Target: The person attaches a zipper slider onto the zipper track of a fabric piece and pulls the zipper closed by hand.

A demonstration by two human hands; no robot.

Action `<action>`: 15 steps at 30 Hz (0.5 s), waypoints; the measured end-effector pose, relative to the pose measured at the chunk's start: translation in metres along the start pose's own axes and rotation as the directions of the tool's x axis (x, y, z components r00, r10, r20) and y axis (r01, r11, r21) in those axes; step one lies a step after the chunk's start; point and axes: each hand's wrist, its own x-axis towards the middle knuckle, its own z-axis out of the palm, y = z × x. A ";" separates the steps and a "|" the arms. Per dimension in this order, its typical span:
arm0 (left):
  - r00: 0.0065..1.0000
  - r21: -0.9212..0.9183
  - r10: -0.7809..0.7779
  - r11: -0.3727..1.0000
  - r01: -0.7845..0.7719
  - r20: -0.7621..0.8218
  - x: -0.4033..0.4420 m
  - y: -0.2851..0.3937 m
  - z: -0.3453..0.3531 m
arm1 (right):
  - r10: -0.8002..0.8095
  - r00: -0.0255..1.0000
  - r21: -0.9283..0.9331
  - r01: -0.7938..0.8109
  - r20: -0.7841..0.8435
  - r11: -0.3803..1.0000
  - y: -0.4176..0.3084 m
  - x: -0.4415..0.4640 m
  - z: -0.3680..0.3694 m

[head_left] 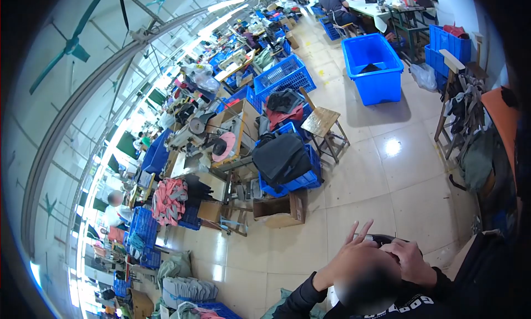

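Observation:
Both hands are close together at the bottom right of the head view, their wrists coming out of black sleeves. My left hand has two fingers raised and apart; its other fingers look bent in towards a small dark thing, and a blurred patch hides part of this hand. Beside it, my right hand is closed, with curled fingers at the same dark thing. What that thing is cannot be made out. A black top with white lettering shows just below the hands.
A tiled floor stretches ahead. A large blue tub, a wooden stool, a cardboard box and a crate heaped with black cloth stand on it. Sewing tables and crates line the left. Hanging cloth is at right.

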 end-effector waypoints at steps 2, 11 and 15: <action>1.000 -0.042 0.023 0.999 -0.022 0.008 0.001 -0.003 -0.004 | -0.050 0.997 -0.045 0.052 0.052 0.998 -0.001 0.005 -0.007; 0.998 -0.058 0.058 0.997 -0.058 0.003 0.005 -0.008 -0.008 | -0.078 0.864 -0.348 0.280 0.497 0.895 -0.013 0.027 -0.043; 0.990 -0.021 0.105 0.994 -0.103 0.092 0.008 0.000 -0.013 | -0.128 0.793 -0.226 0.319 0.596 0.920 -0.003 0.038 -0.050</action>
